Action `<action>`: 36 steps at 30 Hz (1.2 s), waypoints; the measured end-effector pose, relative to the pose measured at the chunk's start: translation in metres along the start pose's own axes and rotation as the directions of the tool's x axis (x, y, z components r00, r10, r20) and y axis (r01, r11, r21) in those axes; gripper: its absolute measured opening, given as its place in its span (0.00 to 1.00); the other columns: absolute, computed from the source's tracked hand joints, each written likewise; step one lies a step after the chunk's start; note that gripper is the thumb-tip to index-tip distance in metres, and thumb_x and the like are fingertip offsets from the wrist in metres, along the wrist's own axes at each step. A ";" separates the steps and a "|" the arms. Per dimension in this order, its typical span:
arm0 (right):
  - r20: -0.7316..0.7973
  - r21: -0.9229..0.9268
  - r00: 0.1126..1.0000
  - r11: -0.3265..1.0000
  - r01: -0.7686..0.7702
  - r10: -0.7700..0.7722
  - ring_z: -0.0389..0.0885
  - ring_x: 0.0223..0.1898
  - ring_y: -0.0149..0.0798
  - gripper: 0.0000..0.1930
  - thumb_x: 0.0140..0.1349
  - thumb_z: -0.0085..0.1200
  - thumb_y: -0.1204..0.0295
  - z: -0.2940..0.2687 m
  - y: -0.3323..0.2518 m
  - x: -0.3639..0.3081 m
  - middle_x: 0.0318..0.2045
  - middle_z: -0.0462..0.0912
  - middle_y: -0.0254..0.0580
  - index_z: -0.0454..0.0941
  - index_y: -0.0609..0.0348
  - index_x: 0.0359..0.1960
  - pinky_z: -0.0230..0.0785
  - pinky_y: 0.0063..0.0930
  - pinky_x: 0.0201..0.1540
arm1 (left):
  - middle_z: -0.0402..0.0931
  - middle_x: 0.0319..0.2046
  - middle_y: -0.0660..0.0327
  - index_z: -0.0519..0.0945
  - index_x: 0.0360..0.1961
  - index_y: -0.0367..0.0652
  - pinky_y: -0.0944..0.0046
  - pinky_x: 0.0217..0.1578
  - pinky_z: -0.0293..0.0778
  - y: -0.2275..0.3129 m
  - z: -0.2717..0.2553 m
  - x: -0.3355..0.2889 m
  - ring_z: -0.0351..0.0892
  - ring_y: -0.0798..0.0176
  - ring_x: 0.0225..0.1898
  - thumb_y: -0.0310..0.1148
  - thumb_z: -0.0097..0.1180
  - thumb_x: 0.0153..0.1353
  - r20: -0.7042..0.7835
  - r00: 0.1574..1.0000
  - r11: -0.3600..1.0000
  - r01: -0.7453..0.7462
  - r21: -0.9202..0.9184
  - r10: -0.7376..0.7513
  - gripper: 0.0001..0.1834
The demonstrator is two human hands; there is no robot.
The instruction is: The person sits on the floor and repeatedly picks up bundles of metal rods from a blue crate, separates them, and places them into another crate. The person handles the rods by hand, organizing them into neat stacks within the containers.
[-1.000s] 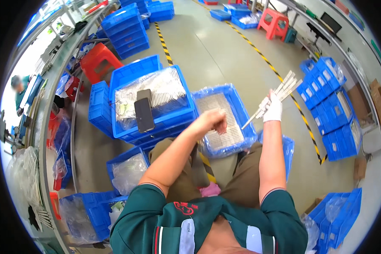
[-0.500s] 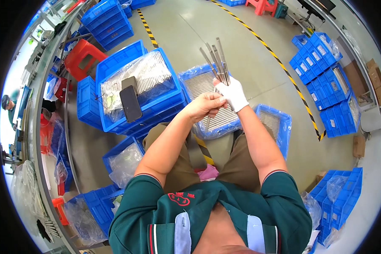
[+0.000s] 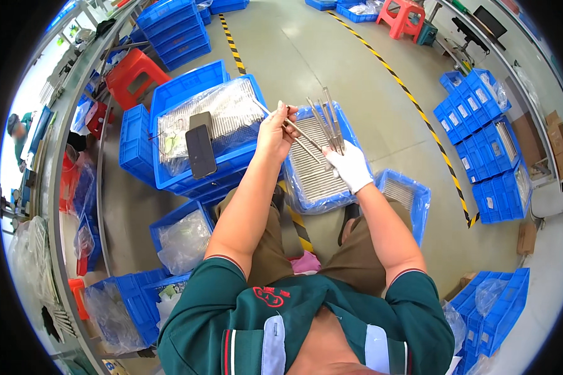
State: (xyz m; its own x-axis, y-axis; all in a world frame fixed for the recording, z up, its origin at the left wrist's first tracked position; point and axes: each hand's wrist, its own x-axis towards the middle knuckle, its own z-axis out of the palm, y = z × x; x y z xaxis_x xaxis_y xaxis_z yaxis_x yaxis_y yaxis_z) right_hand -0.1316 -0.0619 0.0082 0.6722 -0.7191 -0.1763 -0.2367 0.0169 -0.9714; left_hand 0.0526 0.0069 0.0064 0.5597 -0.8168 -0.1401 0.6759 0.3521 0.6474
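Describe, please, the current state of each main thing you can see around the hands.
Left hand: bare, gripping slim metal rods
Right hand: white-gloved, closed around a bundle
Bundle: held upright-slanting, fanned at its far ends
Phone: screen dark
Left crate: lidless, rods under clear plastic
Middle crate: lidless, plastic-lined, rods in rows
Far red stool: upright
Right-side crates: stacked

Hands: two, left hand (image 3: 277,134) and right hand (image 3: 346,164). White glove (image 3: 358,170): one. Rod-filled blue bins nearest: three, stacked bin (image 3: 231,161) at ten o'clock, middle bin (image 3: 351,128) at two, outer bin (image 3: 422,209) at three. Red stools clearly visible: two, nearer stool (image 3: 124,70) at ten, farther stool (image 3: 401,22) at one. Gripped rods (image 3: 331,125): overlapping, exact count indeterminable.
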 end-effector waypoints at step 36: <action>0.053 0.533 0.995 0.840 -0.100 0.085 0.60 0.12 0.21 0.09 0.60 0.56 0.68 -0.036 -0.006 0.031 0.12 0.65 0.26 0.72 0.56 0.26 0.50 0.19 0.13 | 0.61 0.17 0.71 0.72 0.27 0.43 0.74 0.14 0.51 -0.055 0.027 -0.040 0.54 0.76 0.15 0.39 0.47 0.65 0.220 0.877 0.855 0.314 0.412 -0.428 0.13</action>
State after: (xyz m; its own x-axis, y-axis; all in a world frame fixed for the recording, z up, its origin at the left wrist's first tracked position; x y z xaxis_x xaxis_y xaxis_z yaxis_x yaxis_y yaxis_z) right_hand -0.1347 -0.1098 0.0143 0.6859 -0.6771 -0.2666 0.1072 0.4564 -0.8833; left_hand -0.0193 0.0078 -0.0033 0.0959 -0.9673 -0.2349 0.5561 -0.1437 0.8186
